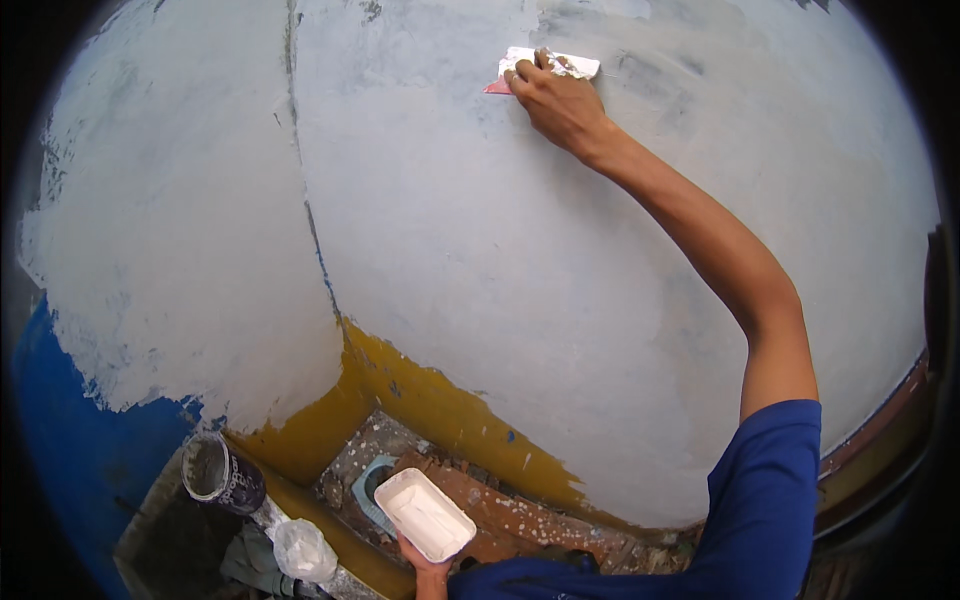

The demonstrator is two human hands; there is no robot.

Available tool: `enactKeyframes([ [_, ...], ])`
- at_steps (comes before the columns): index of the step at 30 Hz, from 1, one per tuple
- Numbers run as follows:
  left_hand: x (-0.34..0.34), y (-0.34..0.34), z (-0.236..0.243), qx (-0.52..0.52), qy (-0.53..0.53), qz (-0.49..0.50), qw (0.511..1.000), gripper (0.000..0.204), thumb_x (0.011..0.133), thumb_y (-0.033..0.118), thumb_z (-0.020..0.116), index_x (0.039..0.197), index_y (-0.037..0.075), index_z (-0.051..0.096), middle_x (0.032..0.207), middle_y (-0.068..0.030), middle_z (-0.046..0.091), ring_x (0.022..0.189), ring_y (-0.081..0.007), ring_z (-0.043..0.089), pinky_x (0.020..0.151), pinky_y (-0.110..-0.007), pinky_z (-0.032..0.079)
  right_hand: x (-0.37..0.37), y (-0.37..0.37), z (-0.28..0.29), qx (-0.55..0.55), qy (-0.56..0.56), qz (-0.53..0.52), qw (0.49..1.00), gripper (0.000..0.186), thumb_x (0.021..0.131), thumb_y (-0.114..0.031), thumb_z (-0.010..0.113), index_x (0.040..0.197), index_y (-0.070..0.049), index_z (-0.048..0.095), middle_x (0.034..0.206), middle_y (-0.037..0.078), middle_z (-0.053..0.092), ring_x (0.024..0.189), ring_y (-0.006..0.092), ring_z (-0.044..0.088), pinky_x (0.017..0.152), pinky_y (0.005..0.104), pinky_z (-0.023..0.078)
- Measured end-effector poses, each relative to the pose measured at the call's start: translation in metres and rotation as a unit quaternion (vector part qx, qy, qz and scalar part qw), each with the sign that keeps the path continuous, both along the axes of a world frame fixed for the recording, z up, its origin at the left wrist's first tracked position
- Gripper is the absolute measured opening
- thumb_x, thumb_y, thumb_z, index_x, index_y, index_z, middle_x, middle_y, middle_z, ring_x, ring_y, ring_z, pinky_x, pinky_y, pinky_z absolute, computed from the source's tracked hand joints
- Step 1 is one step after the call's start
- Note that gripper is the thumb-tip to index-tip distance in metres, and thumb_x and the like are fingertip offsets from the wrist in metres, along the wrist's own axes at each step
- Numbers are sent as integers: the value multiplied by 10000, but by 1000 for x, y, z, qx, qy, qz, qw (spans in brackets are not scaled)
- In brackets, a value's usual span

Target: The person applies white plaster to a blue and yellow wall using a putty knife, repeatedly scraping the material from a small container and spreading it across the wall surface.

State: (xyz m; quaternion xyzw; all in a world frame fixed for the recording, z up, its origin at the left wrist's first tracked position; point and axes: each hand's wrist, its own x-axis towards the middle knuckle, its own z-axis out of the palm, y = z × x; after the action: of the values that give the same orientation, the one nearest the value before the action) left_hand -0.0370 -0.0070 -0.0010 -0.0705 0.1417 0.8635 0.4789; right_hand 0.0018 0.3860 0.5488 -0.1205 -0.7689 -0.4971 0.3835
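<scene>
Up on the wall (pixel 450 220), my right hand (pixel 563 105) grips a putty spreader (pixel 497 87). Its visible corner is pinkish red, and thick white putty coats much of the rest. The spreader lies against the wall, near darker, smeared grey patches. My right arm stretches up from the lower right. Low in the view, my left hand (pixel 427 560) holds a white rectangular tray (pixel 446 497) from beneath, its fingers mostly hidden under it. Creamy white putty lies inside the tray.
A dark bucket (pixel 245 487) and a clear plastic bag (pixel 305 550) stand on a ledge at lower left. Yellow (pixel 430 400) and blue (pixel 80 470) paint show below the white coat. A pale blue curved rim (pixel 368 487) and a speckled brown board (pixel 510 515) lie below.
</scene>
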Motion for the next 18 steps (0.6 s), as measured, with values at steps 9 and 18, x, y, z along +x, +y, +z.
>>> enactKeyframes([
  [9, -4, -3, -2, 3, 38, 2, 999, 629, 886, 565, 410, 1378, 174, 431, 1323, -75, 525, 1165, -341, 531, 976, -550, 422, 12, -33, -114, -186, -131, -70, 971, 375, 804, 0, 526, 1172, 0, 598, 1104, 133, 586, 1170, 343, 530, 905, 407, 505],
  [18, 0, -1, 31, -2, -24, 11, 1000, 556, 937, 512, 339, 1360, 162, 426, 1293, -79, 524, 1109, -326, 564, 916, -537, 477, 57, 23, -52, 34, 45, -75, 996, 363, 777, -17, 548, 1136, 1, 601, 1123, 70, 533, 1137, 257, 531, 961, 418, 421],
])
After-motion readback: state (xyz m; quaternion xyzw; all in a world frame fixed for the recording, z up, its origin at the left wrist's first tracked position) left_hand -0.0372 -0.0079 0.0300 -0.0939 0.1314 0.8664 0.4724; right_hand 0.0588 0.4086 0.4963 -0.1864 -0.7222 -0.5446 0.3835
